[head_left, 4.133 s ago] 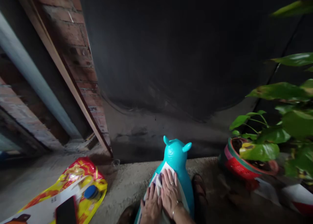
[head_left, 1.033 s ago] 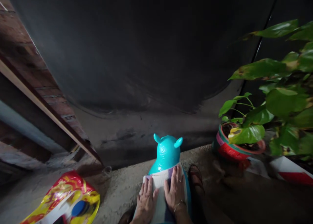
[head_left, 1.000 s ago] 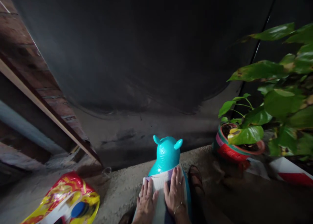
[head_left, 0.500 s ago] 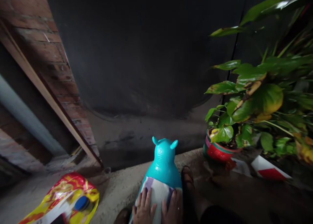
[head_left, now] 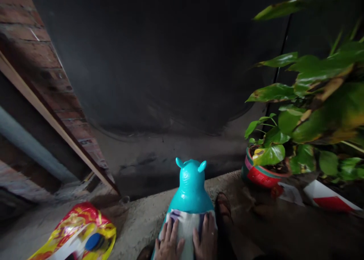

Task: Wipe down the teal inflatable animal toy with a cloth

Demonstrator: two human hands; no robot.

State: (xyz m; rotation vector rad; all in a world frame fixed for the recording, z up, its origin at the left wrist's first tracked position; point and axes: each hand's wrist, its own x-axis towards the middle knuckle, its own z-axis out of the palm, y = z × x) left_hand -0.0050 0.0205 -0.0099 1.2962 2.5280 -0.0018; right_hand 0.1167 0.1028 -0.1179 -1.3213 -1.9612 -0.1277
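A glossy turquoise animal-shaped bouncy toy stands at the bottom middle, its two small ears pointing up. Draped over its back is a pale cloth with purple patches. On the left part of the cloth my left hand lies flat, fingers stretched forward. Beside it my right hand rests on the right part, fingers extended along the toy's side. Both hands press on the cloth from above without gripping it. The wrists are cut off by the lower frame edge.
A large dark panel rises directly ahead above a concrete ledge. At lower left lies a red and yellow plastic bag with a blue-capped bottle. To the right stands a potted plant in a red pot. A sandalled foot is beside the toy.
My right hand has slid slightly forward on the cloth, whose front edge looks more bunched. The view has shifted a little closer to the panel; the plant now appears farther right.
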